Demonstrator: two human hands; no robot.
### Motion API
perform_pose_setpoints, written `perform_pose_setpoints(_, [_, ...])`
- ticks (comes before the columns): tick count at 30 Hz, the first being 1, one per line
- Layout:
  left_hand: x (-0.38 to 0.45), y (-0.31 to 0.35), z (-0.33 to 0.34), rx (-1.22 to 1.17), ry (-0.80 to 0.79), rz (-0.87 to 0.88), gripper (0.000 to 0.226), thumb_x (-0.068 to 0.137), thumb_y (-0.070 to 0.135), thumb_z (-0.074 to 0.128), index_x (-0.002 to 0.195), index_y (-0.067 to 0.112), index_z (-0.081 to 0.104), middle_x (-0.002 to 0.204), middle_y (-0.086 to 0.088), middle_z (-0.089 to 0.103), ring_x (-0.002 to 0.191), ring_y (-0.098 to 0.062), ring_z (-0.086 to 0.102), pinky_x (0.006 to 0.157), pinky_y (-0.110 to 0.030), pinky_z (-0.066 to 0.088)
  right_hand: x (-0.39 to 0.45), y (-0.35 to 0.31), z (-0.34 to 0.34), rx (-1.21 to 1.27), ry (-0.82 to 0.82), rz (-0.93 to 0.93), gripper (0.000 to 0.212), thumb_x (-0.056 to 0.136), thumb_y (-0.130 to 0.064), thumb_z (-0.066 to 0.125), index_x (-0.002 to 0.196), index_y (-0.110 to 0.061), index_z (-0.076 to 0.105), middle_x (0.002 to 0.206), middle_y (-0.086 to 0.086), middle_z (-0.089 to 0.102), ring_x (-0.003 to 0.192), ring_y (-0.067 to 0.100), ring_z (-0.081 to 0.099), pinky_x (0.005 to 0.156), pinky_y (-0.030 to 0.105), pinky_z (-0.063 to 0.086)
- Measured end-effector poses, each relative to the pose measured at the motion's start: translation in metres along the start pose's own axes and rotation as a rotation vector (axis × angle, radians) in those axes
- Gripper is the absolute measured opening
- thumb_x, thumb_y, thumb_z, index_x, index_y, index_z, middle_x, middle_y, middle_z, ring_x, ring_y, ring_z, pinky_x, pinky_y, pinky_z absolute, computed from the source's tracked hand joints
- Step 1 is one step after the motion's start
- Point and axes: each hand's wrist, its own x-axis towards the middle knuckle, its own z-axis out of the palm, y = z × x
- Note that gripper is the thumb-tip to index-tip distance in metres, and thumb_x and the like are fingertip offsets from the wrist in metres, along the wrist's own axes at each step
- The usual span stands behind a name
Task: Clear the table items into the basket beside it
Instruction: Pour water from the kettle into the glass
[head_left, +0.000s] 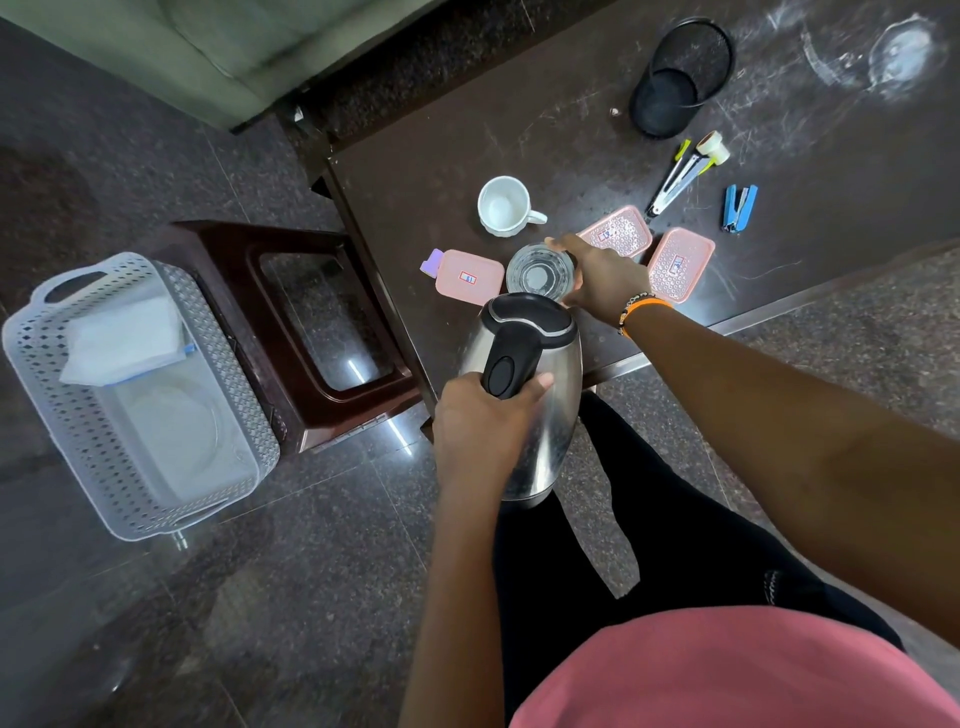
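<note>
The left hand grips the black handle of a steel kettle, fingers curled round it, holding the kettle in the middle of the frame at the near edge of the dark table. The kettle hangs partly past the table edge, above the floor and the person's dark trousers.

The right hand reaches in from the right and wraps round the rim of a clear glass, which stands upright on the table just above the kettle in the frame. A beaded and orange band sits on that wrist.

To the left of the glass lies a pink lidded box with a purple tab. To the right of the hand lie two pink lids or trays, side by side. A white mug stands above the glass. Further to the upper right are a black mesh cup lying on its side, a roll of tape, a cutter and a blue stapler.

The pale basket sits on the floor at the left of the frame, beside a dark stool. Inside it lie a white folded cloth or paper and what looks like a clear plate.
</note>
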Motion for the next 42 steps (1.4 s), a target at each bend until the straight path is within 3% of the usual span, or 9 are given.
perform_pose_setpoints(10, [-0.017,-0.026,0.003,-0.098,0.039,0.074,0.041,0.063,0.046,0.079,0.058,0.020,0.048,0.052,0.008,0.048,0.052,-0.012,0.047,0.052,-0.025,0.039,-0.001,-0.005,0.001,-0.052,0.014,0.020,0.063,0.080,-0.034,0.066,0.135,-0.030,0.037,0.117,0.020,0.064,0.106,0.042,0.061,0.081,0.043,0.047])
perform_pose_setpoints(15, [-0.027,-0.043,-0.001,-0.173,0.063,0.125,0.039,0.061,0.045,0.081,0.065,0.018,0.053,0.055,0.009,0.050,0.051,-0.006,0.044,0.050,-0.019,0.039,-0.003,-0.001,0.002,-0.121,0.003,0.000,0.068,0.082,-0.035,0.065,0.140,-0.036,0.030,0.118,0.019,0.064,0.107,0.039,0.061,0.084,0.044,0.049])
perform_pose_setpoints(19, [-0.038,-0.061,-0.010,-0.290,0.114,0.123,0.033,0.059,0.039,0.083,0.061,0.028,0.052,0.052,0.017,0.052,0.049,0.001,0.043,0.049,-0.010,0.036,-0.010,-0.006,0.002,-0.301,0.072,-0.042,0.071,0.083,-0.037,0.064,0.143,-0.033,0.027,0.116,0.018,0.064,0.104,0.037,0.062,0.090,0.048,0.044])
perform_pose_setpoints(23, [-0.052,-0.077,-0.026,-0.506,0.160,0.086,0.044,0.048,0.046,0.080,0.074,0.016,0.061,0.064,-0.003,0.056,0.060,-0.010,0.047,0.058,-0.036,0.047,-0.033,-0.026,0.005,-0.314,0.218,-0.135,0.059,0.081,-0.033,0.065,0.135,-0.028,0.043,0.119,0.012,0.063,0.104,0.034,0.062,0.090,0.044,0.036])
perform_pose_setpoints(26, [-0.063,-0.093,-0.043,-0.648,0.232,0.057,0.044,0.047,0.041,0.079,0.079,0.014,0.065,0.067,-0.005,0.062,0.063,-0.010,0.052,0.063,-0.041,0.051,-0.049,-0.056,0.013,-0.313,0.173,-0.252,0.041,0.081,-0.033,0.063,0.122,-0.029,0.057,0.113,0.005,0.065,0.104,0.029,0.062,0.087,0.040,0.034])
perform_pose_setpoints(29, [-0.071,-0.111,-0.058,-0.735,0.326,0.031,0.030,0.053,0.028,0.079,0.077,0.016,0.066,0.065,0.002,0.060,0.062,-0.007,0.051,0.063,-0.031,0.050,-0.066,-0.096,0.024,-0.261,0.137,-0.378,0.024,0.081,-0.028,0.063,0.104,-0.026,0.066,0.092,0.003,0.066,0.095,0.028,0.063,0.082,0.038,0.033])
perform_pose_setpoints(32, [-0.080,-0.129,-0.077,-0.834,0.451,0.032,0.025,0.055,0.022,0.077,0.076,0.033,0.070,0.064,0.012,0.067,0.059,0.002,0.057,0.060,-0.017,0.052,-0.082,-0.143,0.038,-0.213,0.129,-0.486,0.015,0.081,-0.020,0.060,0.093,-0.025,0.068,0.090,0.001,0.068,0.095,0.028,0.062,0.079,0.037,0.033])
perform_pose_setpoints(38, [-0.082,-0.171,-0.131,-0.960,0.734,0.043,0.031,0.049,0.041,0.078,0.074,0.025,0.069,0.065,0.016,0.069,0.062,0.004,0.060,0.059,-0.013,0.050,-0.093,-0.236,0.064,-0.189,0.017,-0.633,0.013,0.081,-0.031,0.061,0.093,-0.028,0.068,0.092,-0.002,0.067,0.097,0.025,0.060,0.086,0.042,0.042])
perform_pose_setpoints(42, [-0.067,-0.202,-0.175,-0.985,0.832,0.062,0.029,0.051,0.041,0.077,0.074,0.026,0.067,0.063,0.017,0.066,0.061,0.004,0.058,0.060,-0.017,0.053,-0.088,-0.293,0.095,-0.156,-0.080,-0.680,0.017,0.083,-0.025,0.060,0.099,-0.025,0.066,0.089,0.000,0.064,0.088,0.025,0.061,0.083,0.043,0.049])
